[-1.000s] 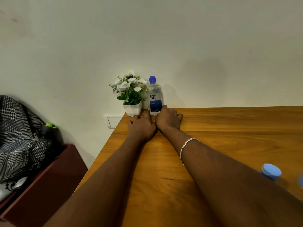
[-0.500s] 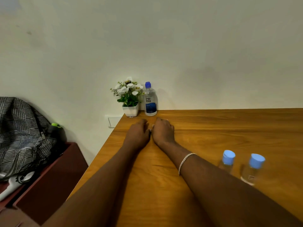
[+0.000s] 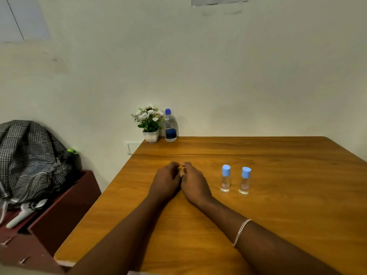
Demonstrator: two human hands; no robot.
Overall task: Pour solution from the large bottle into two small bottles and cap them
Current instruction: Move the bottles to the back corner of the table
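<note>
The large clear bottle (image 3: 170, 126) with a blue cap and blue label stands capped at the table's far left corner against the wall. Two small clear bottles with light blue caps stand upright side by side right of my hands: the left small bottle (image 3: 225, 178) and the right small bottle (image 3: 244, 181). My left hand (image 3: 165, 180) and my right hand (image 3: 193, 181) rest together on the wooden table (image 3: 288, 205), fingers loosely curled, holding nothing. A chain bracelet sits on my right forearm.
A white pot of white flowers (image 3: 150, 124) stands just left of the large bottle. Left of the table is a dark red cabinet (image 3: 59, 211) with a checked bag (image 3: 27, 157) and a dark flask with a green lid (image 3: 71, 158) on it.
Both hands have drawn back from the large bottle toward me, staying together. The view has pulled back, so both small bottles show fully.
</note>
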